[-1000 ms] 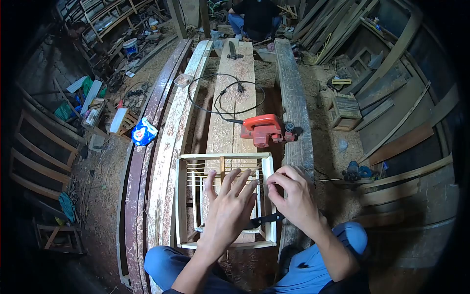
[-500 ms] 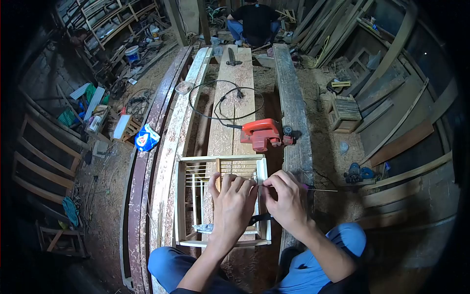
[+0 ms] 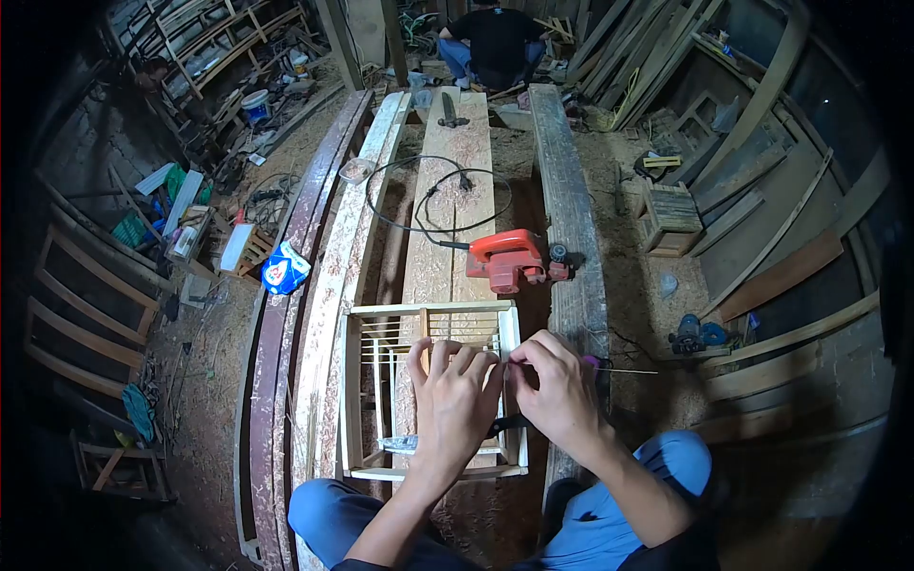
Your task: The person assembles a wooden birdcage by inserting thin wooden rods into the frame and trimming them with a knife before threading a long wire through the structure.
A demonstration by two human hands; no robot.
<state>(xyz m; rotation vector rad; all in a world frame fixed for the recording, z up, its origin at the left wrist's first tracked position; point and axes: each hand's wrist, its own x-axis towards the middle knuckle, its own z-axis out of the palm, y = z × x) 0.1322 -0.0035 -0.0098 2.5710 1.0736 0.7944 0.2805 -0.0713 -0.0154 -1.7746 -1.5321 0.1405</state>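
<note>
A small pale wooden frame cage (image 3: 362, 390) with thin rods lies on the planks in front of my knees. My left hand (image 3: 455, 404) rests flat on its rods, fingers spread. My right hand (image 3: 557, 390) pinches a thin rod (image 3: 628, 370) at the cage's right rail; the rod sticks out to the right. A dark-handled tool (image 3: 447, 436) lies under my hands across the cage's lower part.
A red power tool (image 3: 509, 257) with a black cord (image 3: 428, 195) sits on the middle plank beyond the cage. Long planks (image 3: 571, 219) run away from me. Another person (image 3: 495, 38) squats at the far end. A blue tool (image 3: 695, 335) lies at right, a blue-white bag (image 3: 284, 269) at left.
My left hand lowered from hovering onto the cage rods. My right hand pushed the thin rod leftward into the right rail, and the view tilted slightly.
</note>
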